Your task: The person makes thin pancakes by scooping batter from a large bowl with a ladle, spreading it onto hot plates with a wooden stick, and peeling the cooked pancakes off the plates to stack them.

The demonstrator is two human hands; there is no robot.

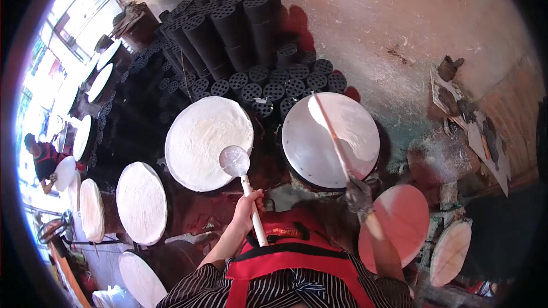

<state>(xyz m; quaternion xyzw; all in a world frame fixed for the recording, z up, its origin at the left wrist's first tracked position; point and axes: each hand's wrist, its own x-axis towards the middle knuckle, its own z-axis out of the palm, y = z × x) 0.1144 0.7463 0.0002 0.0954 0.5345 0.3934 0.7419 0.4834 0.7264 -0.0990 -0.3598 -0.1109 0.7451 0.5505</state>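
Gripping the stick (333, 131), the gloved right hand (359, 195) holds it slantwise across the right disc (302, 149), and this one looks only partly done! A pale layer (351, 122) fills the upper right side; the rest shows smooth and grey, either bare or very thinly coated, too hard to call from here. By that look, there is a good stretch left to cover.

Over to the left disc (172, 163), and what a contrast: white right out to the edge, so the spreading there seems complete. Whether that layer is ready, nobody can tell. The bare left hand (249, 204) has its fingers wrapped round the handle of the ladle (234, 161), whose bowl hangs over the disc's near edge.

Further left, another disc (141, 202) shows white all over, and behind it all stand the dark briquettes (234, 28), stacked in columns by the wall (377, 17).
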